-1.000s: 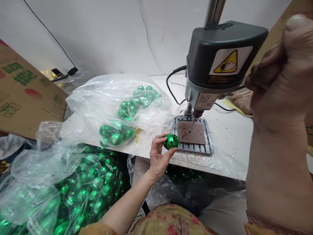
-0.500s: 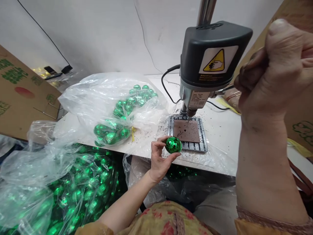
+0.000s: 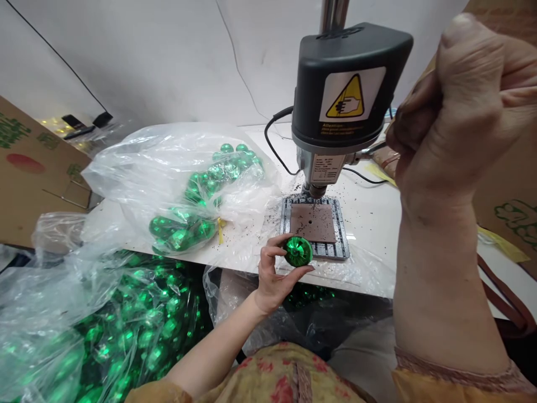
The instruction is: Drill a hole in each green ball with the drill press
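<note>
- Ball (image 3: 298, 251), green, faceted: one, pinched between thumb and fingers (image 3: 274, 252) of my left grip (image 3: 273, 280), just in front of the base plate (image 3: 341, 236).
- Handling, as I judge it: seat the ball squarely over the hole (image 3: 310, 222) in the brown pad (image 3: 324, 230), fingers low and clear of the chuck (image 3: 318, 191) (the warning sticker (image 3: 353, 95) agrees).
- Left arm (image 3: 213, 352): reaching forward, thumb undermost.
- Right grip (image 3: 457, 106): raised beside the drill press (image 3: 310, 89), fingers curled; whether around the lever (image 3: 373, 149), I cannot tell.

Room lies beneath the drill chuck (image 3: 318, 192), while bagged balls (image 3: 182, 232) block its left.
</note>
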Demonstrator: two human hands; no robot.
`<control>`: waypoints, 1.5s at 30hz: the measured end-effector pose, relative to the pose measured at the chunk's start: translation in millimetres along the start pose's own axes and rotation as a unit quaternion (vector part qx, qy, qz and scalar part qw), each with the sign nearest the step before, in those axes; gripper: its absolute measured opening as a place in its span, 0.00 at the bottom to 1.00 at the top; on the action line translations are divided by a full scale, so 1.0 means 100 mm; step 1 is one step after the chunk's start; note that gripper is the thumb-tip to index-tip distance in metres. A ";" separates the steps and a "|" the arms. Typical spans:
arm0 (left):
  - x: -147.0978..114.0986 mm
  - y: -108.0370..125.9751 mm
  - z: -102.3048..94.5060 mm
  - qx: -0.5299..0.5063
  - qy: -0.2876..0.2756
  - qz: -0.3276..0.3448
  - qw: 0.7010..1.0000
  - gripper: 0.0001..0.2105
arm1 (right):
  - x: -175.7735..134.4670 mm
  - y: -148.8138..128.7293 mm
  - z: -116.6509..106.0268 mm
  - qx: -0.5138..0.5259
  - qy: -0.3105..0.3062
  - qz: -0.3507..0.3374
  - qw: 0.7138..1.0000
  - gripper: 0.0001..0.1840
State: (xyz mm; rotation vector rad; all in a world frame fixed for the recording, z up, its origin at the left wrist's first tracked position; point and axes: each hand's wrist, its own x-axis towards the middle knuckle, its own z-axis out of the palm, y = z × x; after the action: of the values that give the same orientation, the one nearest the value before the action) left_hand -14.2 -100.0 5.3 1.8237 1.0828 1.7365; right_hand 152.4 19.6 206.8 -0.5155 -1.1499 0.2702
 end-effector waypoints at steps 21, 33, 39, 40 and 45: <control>-0.03 -0.03 -0.02 0.063 -0.009 0.035 0.997 0.24 | 0.00 0.01 0.01 -0.013 -0.002 -0.002 1.000 0.23; -0.07 -0.02 -0.04 0.056 0.000 -0.004 0.998 0.22 | 0.00 0.01 0.02 -0.009 0.003 -0.014 1.000 0.24; -0.05 -0.02 -0.03 0.070 0.003 0.015 0.997 0.22 | -0.01 0.01 0.01 -0.010 0.004 -0.017 1.000 0.25; -0.05 -0.02 -0.03 0.073 0.002 0.019 0.997 0.22 | -0.01 0.01 0.01 -0.009 0.008 -0.019 1.000 0.25; -0.05 -0.02 -0.03 0.074 0.005 0.018 0.997 0.22 | -0.01 0.01 0.01 -0.013 0.008 -0.012 1.000 0.24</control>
State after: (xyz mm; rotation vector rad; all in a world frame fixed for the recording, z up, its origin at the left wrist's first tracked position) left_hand -17.4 -103.1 0.4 1.9357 1.2174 1.7277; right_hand 150.8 20.2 205.9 -0.5252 -1.1452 0.2312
